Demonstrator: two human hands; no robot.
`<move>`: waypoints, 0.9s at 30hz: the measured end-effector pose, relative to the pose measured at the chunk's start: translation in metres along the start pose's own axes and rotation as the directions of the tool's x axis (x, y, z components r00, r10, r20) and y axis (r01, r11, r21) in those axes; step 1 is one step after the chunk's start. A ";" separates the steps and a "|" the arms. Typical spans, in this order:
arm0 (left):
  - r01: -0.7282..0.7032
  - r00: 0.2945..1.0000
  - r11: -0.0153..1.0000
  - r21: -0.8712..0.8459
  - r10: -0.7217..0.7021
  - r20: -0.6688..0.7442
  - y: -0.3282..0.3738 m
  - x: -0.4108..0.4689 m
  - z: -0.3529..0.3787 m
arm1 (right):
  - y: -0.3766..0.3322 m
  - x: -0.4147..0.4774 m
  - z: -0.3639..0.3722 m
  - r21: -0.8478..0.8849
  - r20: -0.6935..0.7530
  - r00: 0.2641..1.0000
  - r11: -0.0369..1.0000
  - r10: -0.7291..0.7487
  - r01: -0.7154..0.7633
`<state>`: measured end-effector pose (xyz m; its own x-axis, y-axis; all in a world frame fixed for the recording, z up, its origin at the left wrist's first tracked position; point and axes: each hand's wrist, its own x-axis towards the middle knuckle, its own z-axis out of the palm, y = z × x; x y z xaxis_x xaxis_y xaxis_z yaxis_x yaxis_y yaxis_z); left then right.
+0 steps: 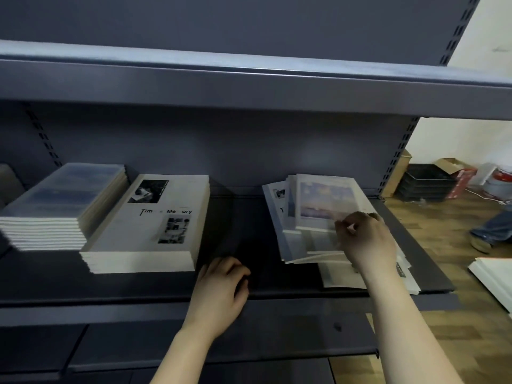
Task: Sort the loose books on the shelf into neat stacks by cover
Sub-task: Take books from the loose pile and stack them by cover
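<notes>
Pinching the loose books (318, 200), right hand (365, 239); left hand (221, 289) rests apart on shelf (138, 289).

Only one cover you can actually read

The top book of the white stack (155, 217), left of middle on the shelf (249, 245), shows "Tim" and "Me ory" with letters lost to glare. Everything else is too blurry.

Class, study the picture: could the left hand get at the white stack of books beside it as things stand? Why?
Probably yes. The left hand rests on bare shelf just right of the white stack, holding nothing, and nothing lies between them. The right hand pinches a sky-cover book.
</notes>
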<state>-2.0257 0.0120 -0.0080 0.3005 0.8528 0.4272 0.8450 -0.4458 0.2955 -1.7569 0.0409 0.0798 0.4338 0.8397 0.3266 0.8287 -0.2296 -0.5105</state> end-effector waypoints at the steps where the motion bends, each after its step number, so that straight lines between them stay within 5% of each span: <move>1: 0.010 1.000 1.000 0.012 -0.010 -0.003 0.002 0.002 0.002 | 0.004 0.003 -0.002 -0.007 0.005 1.000 1.000 0.027 -0.027; 18: 0.118 0.986 0.984 0.131 -0.101 -0.133 0.012 0.021 0.024 | 0.024 0.043 -0.013 -0.132 0.272 0.955 0.987 0.121 -0.087; 24: 0.140 0.984 0.981 0.133 -0.123 -0.129 0.013 0.021 0.023 | 0.029 0.047 -0.015 0.036 0.302 0.942 0.986 0.143 -0.161; 27: 0.141 0.984 0.980 0.139 -0.123 -0.128 0.013 0.021 0.023 | 0.033 0.046 -0.019 0.314 0.329 0.936 0.920 0.125 -0.234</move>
<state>-1.9977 0.0306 -0.0151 0.1351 0.8593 0.4933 0.9319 -0.2794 0.2314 -1.7029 0.0629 0.0936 0.3933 0.9192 -0.0201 0.5500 -0.2527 -0.7960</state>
